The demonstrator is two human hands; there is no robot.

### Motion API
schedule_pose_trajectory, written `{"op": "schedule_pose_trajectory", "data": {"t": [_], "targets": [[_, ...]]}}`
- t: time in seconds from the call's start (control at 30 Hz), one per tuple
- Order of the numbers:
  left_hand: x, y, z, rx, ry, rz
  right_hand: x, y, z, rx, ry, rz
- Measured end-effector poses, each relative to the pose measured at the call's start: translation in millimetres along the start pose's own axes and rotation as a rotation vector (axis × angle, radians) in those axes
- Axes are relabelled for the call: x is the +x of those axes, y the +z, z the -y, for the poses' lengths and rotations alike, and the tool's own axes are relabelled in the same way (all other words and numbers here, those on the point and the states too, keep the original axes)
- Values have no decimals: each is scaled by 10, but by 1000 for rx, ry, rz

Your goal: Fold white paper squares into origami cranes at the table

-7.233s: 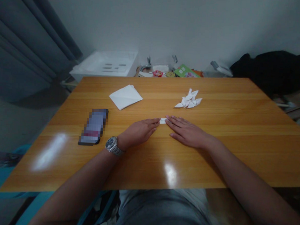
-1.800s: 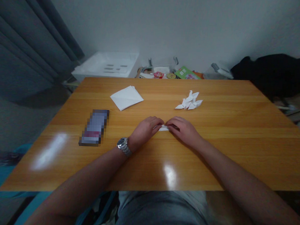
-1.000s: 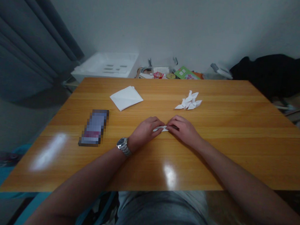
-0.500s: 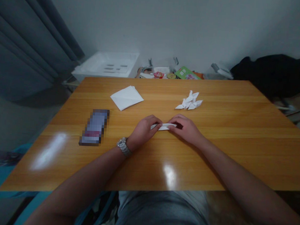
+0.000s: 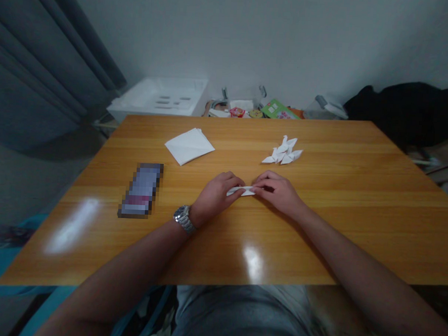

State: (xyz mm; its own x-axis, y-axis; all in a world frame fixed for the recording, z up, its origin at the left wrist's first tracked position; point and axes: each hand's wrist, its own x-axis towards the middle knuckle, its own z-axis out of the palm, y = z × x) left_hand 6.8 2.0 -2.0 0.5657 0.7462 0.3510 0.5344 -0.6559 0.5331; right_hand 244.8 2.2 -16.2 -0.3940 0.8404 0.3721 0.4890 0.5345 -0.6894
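A small folded strip of white paper (image 5: pixel 241 191) lies at the middle of the wooden table (image 5: pixel 356 203), pinched between both hands. My left hand (image 5: pixel 213 197), a metal watch on its wrist, curls its fingers round the paper's left end. My right hand (image 5: pixel 278 192) grips the right end with bent fingers. Most of the paper is hidden under the fingers.
A stack of white paper sheets (image 5: pixel 189 145) lies at the far left, a phone (image 5: pixel 141 189) nearer on the left, and finished white folded paper figures (image 5: pixel 283 152) at the far right. Behind the table stand a white box (image 5: pixel 160 98) and a dark bag (image 5: pixel 408 109).
Seven seconds ago both hands lay flat on the paper; they have since curled and pinched it. Over the last second the paper shifted slightly between the fingers.
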Motion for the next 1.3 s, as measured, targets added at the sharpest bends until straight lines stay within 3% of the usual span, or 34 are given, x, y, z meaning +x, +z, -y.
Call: {"op": "schedule_pose_trajectory", "data": {"t": [0.87, 1.3], "targets": [[-2, 32, -19, -61, 10, -4, 6, 53, 139, 35, -23, 25], [-3, 17, 35, -115, -56, -129, 24, -27, 78, 11, 8, -38]]}}
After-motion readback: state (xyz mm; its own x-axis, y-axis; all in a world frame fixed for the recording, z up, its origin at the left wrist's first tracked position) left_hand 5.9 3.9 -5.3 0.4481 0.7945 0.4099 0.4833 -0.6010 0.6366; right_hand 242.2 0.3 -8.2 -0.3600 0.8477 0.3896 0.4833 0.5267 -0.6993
